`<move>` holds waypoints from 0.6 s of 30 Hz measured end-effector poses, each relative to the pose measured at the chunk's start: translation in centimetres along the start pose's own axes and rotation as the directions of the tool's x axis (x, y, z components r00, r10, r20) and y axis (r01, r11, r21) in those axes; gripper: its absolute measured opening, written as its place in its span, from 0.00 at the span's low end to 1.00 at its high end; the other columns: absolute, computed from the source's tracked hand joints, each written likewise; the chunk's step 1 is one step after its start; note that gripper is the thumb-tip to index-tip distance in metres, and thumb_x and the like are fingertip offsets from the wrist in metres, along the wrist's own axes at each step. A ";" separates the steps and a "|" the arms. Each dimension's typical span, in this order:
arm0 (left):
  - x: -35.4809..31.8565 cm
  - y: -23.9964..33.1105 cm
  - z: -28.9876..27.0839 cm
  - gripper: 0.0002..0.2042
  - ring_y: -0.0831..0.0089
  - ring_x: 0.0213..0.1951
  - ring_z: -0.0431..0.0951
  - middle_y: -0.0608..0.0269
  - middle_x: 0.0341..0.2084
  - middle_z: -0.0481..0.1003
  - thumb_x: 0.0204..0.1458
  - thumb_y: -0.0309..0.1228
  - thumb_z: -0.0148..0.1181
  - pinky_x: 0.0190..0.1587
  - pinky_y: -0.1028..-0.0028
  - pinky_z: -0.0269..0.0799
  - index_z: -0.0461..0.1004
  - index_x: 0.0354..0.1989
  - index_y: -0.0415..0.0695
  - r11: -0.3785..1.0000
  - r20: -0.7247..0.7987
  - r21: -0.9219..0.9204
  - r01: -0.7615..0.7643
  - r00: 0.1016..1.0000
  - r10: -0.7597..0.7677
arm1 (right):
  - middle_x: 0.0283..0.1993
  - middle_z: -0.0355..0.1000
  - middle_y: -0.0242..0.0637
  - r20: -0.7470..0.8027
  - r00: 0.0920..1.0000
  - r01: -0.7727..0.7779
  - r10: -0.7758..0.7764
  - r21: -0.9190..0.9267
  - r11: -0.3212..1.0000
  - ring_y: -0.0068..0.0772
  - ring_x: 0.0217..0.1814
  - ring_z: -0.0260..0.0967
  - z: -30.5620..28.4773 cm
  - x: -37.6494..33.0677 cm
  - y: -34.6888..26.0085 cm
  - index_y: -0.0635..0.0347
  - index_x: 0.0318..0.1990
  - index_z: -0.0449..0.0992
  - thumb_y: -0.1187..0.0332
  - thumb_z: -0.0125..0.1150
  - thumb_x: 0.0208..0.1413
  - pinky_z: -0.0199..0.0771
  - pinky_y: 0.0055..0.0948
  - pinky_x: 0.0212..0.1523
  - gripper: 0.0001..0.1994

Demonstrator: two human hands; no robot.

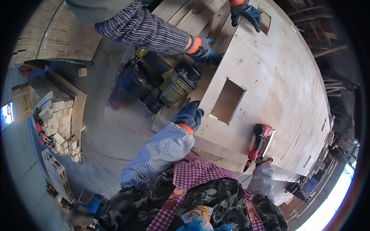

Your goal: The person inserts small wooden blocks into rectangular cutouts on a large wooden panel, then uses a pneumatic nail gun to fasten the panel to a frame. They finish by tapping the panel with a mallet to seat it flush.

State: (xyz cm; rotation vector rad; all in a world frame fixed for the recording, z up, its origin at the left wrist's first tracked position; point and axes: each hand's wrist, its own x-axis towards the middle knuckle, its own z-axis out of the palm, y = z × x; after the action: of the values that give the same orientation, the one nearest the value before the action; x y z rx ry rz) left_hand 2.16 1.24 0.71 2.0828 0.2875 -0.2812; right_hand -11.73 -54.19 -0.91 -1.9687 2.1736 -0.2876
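My left hand (189, 116), in a dark blue glove with an orange cuff, is closed on the left edge of a large pale plywood panel (266, 88). The panel has rectangular cut-outs, one of them just beyond this hand. At the panel's near edge is my right hand (266, 160), just below a red and black nail gun (262, 133) lying on the plywood. Little of that hand shows and its fingers are hidden. A co-worker's gloved hand (206, 52) touches the panel's left edge farther up; the co-worker's other hand (246, 16) rests near the far cut-out.
Left of the panel sits a yellow-green and black power tool (169, 86) with a dark canister. Stacked wood blocks (61, 119) stand on the floor at left, with a larger strapped timber stack (58, 32) behind. Loose wood (333, 86) clutters the right side.
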 end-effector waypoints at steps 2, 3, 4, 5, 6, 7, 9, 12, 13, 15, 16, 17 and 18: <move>-0.2 0.3 0.4 0.15 0.47 0.42 0.70 0.45 0.43 0.70 0.53 0.31 0.49 0.46 0.59 0.66 0.68 0.49 0.43 0.998 -0.062 0.057 -0.012 0.998 0.016 | 0.48 0.70 0.50 -0.052 0.998 0.037 -0.041 -0.070 0.997 0.52 0.52 0.66 0.6 -0.8 -0.5 0.66 0.50 0.70 0.35 0.56 0.43 0.65 0.42 0.51 0.39; -0.4 0.4 0.6 0.15 0.47 0.42 0.70 0.45 0.43 0.70 0.53 0.31 0.49 0.46 0.59 0.66 0.67 0.50 0.43 0.998 -0.093 0.068 -0.018 0.995 0.024 | 0.48 0.71 0.50 -0.073 0.996 0.050 -0.058 -0.111 0.993 0.52 0.51 0.66 0.8 -1.3 -0.8 0.66 0.50 0.70 0.35 0.56 0.43 0.65 0.42 0.51 0.39; -0.5 0.6 0.6 0.16 0.47 0.42 0.70 0.45 0.43 0.70 0.53 0.31 0.49 0.46 0.59 0.66 0.67 0.50 0.43 0.997 -0.118 0.071 -0.010 0.993 0.018 | 0.48 0.71 0.50 -0.093 0.993 0.063 -0.076 -0.134 0.989 0.52 0.51 0.66 0.9 -1.7 -1.1 0.66 0.49 0.70 0.35 0.56 0.44 0.65 0.42 0.51 0.39; -0.5 0.7 0.7 0.16 0.47 0.43 0.70 0.45 0.43 0.70 0.53 0.31 0.49 0.45 0.59 0.66 0.66 0.51 0.43 0.998 -0.132 0.069 -0.015 0.991 0.024 | 0.48 0.71 0.50 -0.112 0.989 0.076 -0.093 -0.147 0.986 0.52 0.51 0.66 1.0 -2.1 -1.5 0.66 0.49 0.70 0.35 0.56 0.44 0.66 0.42 0.51 0.39; -0.6 0.8 0.6 0.16 0.47 0.43 0.70 0.46 0.43 0.70 0.53 0.31 0.49 0.46 0.59 0.66 0.66 0.51 0.43 0.997 -0.131 0.071 -0.007 0.991 0.017 | 0.48 0.71 0.50 -0.129 0.986 0.088 -0.109 -0.160 0.983 0.52 0.51 0.66 0.9 -2.5 -1.8 0.66 0.49 0.70 0.35 0.56 0.44 0.66 0.42 0.51 0.39; -0.7 0.9 0.5 0.17 0.47 0.43 0.70 0.46 0.43 0.70 0.53 0.31 0.49 0.46 0.59 0.66 0.66 0.51 0.44 0.998 -0.119 0.070 -0.011 0.993 0.019 | 0.48 0.71 0.50 -0.143 0.982 0.101 -0.126 -0.168 0.981 0.52 0.51 0.66 0.7 -2.9 -2.1 0.66 0.49 0.70 0.35 0.56 0.44 0.66 0.42 0.51 0.39; -0.7 0.9 0.3 0.17 0.49 0.45 0.69 0.47 0.45 0.69 0.53 0.33 0.49 0.48 0.59 0.65 0.65 0.52 0.44 0.998 -0.084 0.062 -0.008 0.996 0.013 | 0.48 0.71 0.50 -0.162 0.972 0.142 -0.170 -0.170 0.975 0.52 0.51 0.66 0.2 -3.8 -2.7 0.66 0.49 0.70 0.35 0.55 0.44 0.66 0.42 0.51 0.39; -0.5 0.6 0.1 0.18 0.51 0.47 0.68 0.48 0.46 0.69 0.53 0.35 0.49 0.49 0.60 0.64 0.65 0.52 0.45 0.998 -0.066 0.051 -0.024 0.997 0.028 | 0.46 0.71 0.51 -0.129 0.957 0.244 -0.259 -0.118 0.963 0.52 0.49 0.67 -0.5 -5.7 -3.4 0.67 0.48 0.70 0.39 0.55 0.47 0.66 0.42 0.51 0.35; -0.5 0.5 0.2 0.17 0.48 0.45 0.69 0.47 0.45 0.69 0.53 0.33 0.49 0.48 0.59 0.65 0.65 0.52 0.45 0.997 -0.099 0.052 -0.058 0.993 0.063 | 0.46 0.71 0.51 -0.102 0.944 0.310 -0.314 -0.051 0.949 0.52 0.48 0.68 -0.7 -6.7 -3.6 0.67 0.48 0.70 0.41 0.56 0.48 0.66 0.41 0.50 0.34; -0.4 0.2 0.5 0.17 0.47 0.43 0.69 0.45 0.44 0.69 0.54 0.32 0.48 0.46 0.58 0.65 0.66 0.52 0.44 0.994 -0.131 0.066 -0.084 0.987 0.092 | 0.45 0.72 0.51 -0.067 0.890 0.456 -0.451 0.097 0.885 0.50 0.47 0.68 -1.2 -8.9 -4.0 0.68 0.47 0.70 0.45 0.58 0.49 0.67 0.39 0.49 0.31; -0.5 0.0 0.6 0.17 0.47 0.43 0.69 0.45 0.44 0.69 0.54 0.32 0.48 0.46 0.58 0.65 0.66 0.52 0.44 0.994 -0.129 0.078 -0.077 0.988 0.087 | 0.43 0.72 0.50 -0.074 0.865 0.496 -0.497 0.287 0.820 0.47 0.45 0.70 -1.4 -10.3 -4.4 0.68 0.46 0.70 0.49 0.62 0.49 0.68 0.36 0.48 0.28; -0.5 -0.1 0.8 0.17 0.47 0.43 0.69 0.45 0.44 0.69 0.54 0.32 0.47 0.46 0.58 0.65 0.66 0.52 0.44 0.993 -0.130 0.089 -0.073 0.988 0.085 | 0.41 0.73 0.48 -0.083 0.848 0.518 -0.523 0.333 0.788 0.44 0.42 0.70 -1.7 -11.8 -4.9 0.67 0.44 0.72 0.51 0.62 0.49 0.69 0.35 0.46 0.26; -0.5 -0.1 0.9 0.16 0.47 0.44 0.69 0.45 0.44 0.69 0.54 0.33 0.47 0.47 0.58 0.65 0.66 0.52 0.44 0.994 -0.126 0.089 -0.069 0.989 0.080 | 0.40 0.74 0.46 -0.094 0.832 0.538 -0.547 0.378 0.753 0.41 0.39 0.71 -2.2 -13.4 -5.5 0.66 0.41 0.73 0.53 0.63 0.49 0.70 0.34 0.43 0.23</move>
State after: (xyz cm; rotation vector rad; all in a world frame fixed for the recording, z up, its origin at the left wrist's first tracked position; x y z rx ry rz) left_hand 1.53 0.47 0.32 2.1941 0.2780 -0.1152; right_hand -5.75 -41.34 2.84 -2.2799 1.3231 -0.7180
